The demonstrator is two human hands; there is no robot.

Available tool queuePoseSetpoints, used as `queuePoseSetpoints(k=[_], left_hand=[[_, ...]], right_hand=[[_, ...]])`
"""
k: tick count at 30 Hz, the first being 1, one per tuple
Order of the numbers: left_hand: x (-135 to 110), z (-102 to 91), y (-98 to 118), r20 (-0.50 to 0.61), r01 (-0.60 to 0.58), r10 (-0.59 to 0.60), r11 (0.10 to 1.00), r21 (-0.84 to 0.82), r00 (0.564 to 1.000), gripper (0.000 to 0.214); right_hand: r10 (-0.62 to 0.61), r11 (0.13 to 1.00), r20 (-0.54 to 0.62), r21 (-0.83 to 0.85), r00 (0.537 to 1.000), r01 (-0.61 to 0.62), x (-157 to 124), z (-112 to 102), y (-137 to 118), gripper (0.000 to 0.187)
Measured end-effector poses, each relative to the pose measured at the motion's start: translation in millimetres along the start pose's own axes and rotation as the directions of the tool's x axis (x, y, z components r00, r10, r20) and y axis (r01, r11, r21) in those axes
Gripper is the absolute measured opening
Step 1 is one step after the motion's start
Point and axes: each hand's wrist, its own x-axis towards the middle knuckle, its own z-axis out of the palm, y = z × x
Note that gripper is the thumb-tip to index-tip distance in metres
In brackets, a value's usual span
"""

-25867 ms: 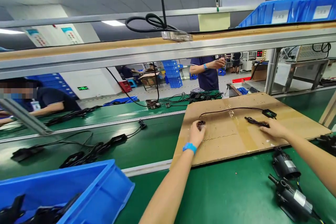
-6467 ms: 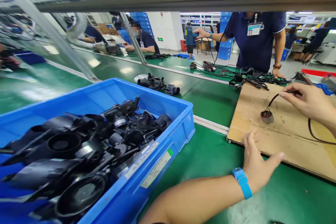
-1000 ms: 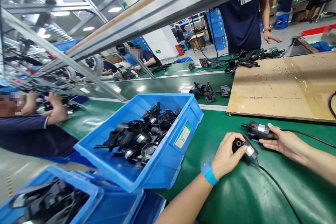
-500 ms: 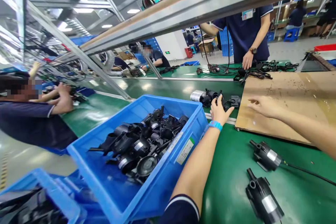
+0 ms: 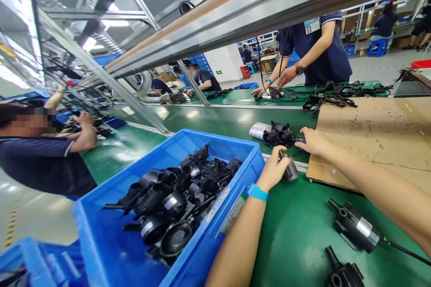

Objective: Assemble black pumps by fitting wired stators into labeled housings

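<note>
My left hand, with a blue wristband, is closed on a black pump at the belt's near edge, beside the blue bin. My right hand reaches over the cardboard sheet's left edge; its fingers touch a small black part next to a cluster of black pumps on the green belt. Whether it grips that part is not clear. Two more black pumps lie near me, one with a cable and one at the bottom edge.
The blue bin holds several black pump bodies. A person in a dark shirt works across the belt among tangled cables. Another person sits at the left. A metal frame rail runs overhead.
My left hand has drawn back from the pump cluster toward me, now closed on one pump. My right hand has moved left from the cardboard to the cluster.
</note>
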Motion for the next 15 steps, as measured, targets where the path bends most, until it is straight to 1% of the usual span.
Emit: queuePoseSetpoints(k=[1, 2, 3, 4, 6, 8, 9, 11, 13, 15], left_hand=[[-5, -3.8, -1, 0.068, -0.002, 0.004, 1.0, -0.018, 0.998, 0.03], [-9, -6.2, -3, 0.114, -0.006, 0.009, 1.0, -0.029, 0.993, 0.029], [-12, -7.1, -5, 0.127, -0.011, 0.015, 0.999, -0.034, 0.992, 0.034], [-13, -6.7, -7, 0.104, -0.014, 0.018, 0.999, -0.036, 0.994, 0.039], [-9, -3.2, -11, -0.016, -0.016, 0.015, 0.999, -0.04, 1.0, 0.049], [-2, 2.1, -15, -0.155, -0.016, 0.009, 0.999, -0.047, 0.988, 0.054], [3, 4.6, -16, -0.207, -0.019, 0.008, 0.999, -0.049, 0.978, 0.054], [13, 8.8, -16, -0.275, -0.023, 0.011, 0.999, -0.04, 0.961, 0.055], [26, 12.1, -16, -0.318, -0.013, 0.009, 1.0, -0.011, 0.948, 0.057], [41, 15.6, -16, -0.355, 0.031, -0.018, 0.999, 0.03, 0.935, 0.06]], right_hand=[[-0.008, 1.0, 0.026, 0.004, 1.0, 0.008, -3, 3, -2, 0.032], [-0.013, 1.0, 0.049, 0.012, 0.999, 0.013, -5, 6, -5, 0.029], [-0.019, 1.0, 0.064, 0.025, 0.998, 0.018, -8, 7, -8, 0.025], [-0.027, 0.999, 0.07, 0.042, 0.997, 0.024, -11, 7, -11, 0.023], [-0.063, 0.994, 0.063, 0.092, 0.996, 0.057, -20, 4, -16, 0.022], [-0.131, 0.98, 0.071, 0.16, 0.989, 0.118, -32, -4, -21, 0.022], [-0.172, 0.969, 0.087, 0.197, 0.981, 0.152, -38, -8, -22, 0.024], [-0.231, 0.945, 0.12, 0.263, 0.966, 0.193, -47, -16, -22, 0.032], [-0.22, 0.938, 0.114, 0.297, 0.969, 0.178, -47, -19, -19, 0.04], [-0.129, 0.95, 0.065, 0.295, 0.989, 0.105, -36, -17, -13, 0.038]])
